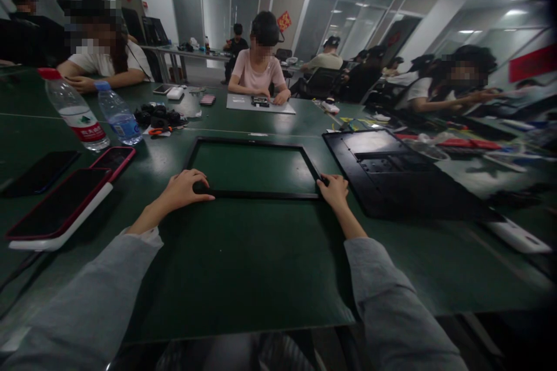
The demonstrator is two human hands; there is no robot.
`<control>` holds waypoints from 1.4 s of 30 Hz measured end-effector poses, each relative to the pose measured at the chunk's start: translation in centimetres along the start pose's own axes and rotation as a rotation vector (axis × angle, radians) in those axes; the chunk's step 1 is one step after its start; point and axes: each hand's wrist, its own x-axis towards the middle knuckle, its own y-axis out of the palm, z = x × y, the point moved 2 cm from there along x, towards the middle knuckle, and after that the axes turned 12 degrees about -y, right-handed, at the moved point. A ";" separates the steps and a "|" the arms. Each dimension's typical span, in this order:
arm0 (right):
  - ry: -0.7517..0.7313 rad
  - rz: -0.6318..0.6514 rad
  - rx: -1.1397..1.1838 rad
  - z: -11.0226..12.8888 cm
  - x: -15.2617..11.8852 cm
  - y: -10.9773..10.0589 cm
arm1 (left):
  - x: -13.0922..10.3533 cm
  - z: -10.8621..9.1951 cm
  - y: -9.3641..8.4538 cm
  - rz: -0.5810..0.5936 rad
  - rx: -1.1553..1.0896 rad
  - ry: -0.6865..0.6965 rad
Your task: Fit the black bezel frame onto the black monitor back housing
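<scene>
- Frame [255, 167]: thin, black, rectangular, lying flat on the green tabletop [243, 266], centred ahead of the near edge. Table surface shows through its opening.
- Left hand [185, 188]: resting on the frame's near-left corner, fingers curled over the near rail, fingertips on the bar. Grasping the corner loosely; palm down.
- Right hand [335, 190]: on the frame's near-right corner, fingers pressed on the corner. Grasping it; thumb hidden, so how tight I cannot tell.
- Both sleeves grey, forearms running in from the near edge.
- Back panel [391, 177]: large, black, flat, just beside the frame's right side, stretching toward the right edge of the tabletop.
- White strip [517, 236]: beyond the panel's near-right corner.
- Three phones toward the left edge: one with a red case on a white slab [61, 206], a pink-cased one [114, 159] just behind it, a dark one [41, 171] farther left.
- Two water bottles [76, 110] [118, 115], side by side, behind the phones.
- Pile of small black parts [159, 117]: right of the bottles, left of the frame's far side.
- Other people seated along the far edge and both sides; one opposite with hands on a grey mat [261, 104].
</scene>
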 end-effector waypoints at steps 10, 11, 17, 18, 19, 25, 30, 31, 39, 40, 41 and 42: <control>0.029 0.005 0.031 0.0 0.3 -0.2 | 0.0 0.1 -0.4 -0.105 -0.048 -0.096; 0.034 0.010 0.035 -0.1 0.4 -0.2 | 0.0 0.1 -0.4 -0.099 -0.047 -0.115; 0.050 0.015 0.049 -0.2 0.5 -0.2 | -0.1 -0.1 -0.6 -0.045 -0.066 -0.200; 0.048 0.020 0.052 -0.2 0.5 -0.2 | -0.1 -0.1 -0.6 -0.038 -0.075 -0.205; 0.045 0.021 0.057 -0.2 0.5 -0.1 | 0.0 0.0 -0.6 -0.031 -0.085 -0.204; 0.037 0.001 0.102 -0.5 0.6 -0.1 | 0.3 0.5 -0.1 -0.020 -0.094 -0.192; 0.048 0.015 0.105 -0.1 0.3 -0.5 | 0.4 0.7 0.0 -0.021 -0.116 -0.204; 0.050 0.015 0.104 0.0 0.3 -0.6 | 0.5 0.8 0.1 -0.029 -0.124 -0.204; 0.056 0.012 0.108 0.0 0.4 -0.7 | 0.5 0.9 0.2 -0.042 -0.146 -0.194; 0.055 0.005 0.113 -0.1 0.4 -0.6 | 0.5 0.8 0.1 -0.040 -0.147 -0.194; 0.051 -0.005 0.119 -0.3 0.4 -0.5 | 0.5 0.7 0.1 -0.038 -0.146 -0.194; 0.046 -0.015 0.123 -0.4 0.4 -0.5 | 0.5 0.7 0.0 -0.037 -0.143 -0.195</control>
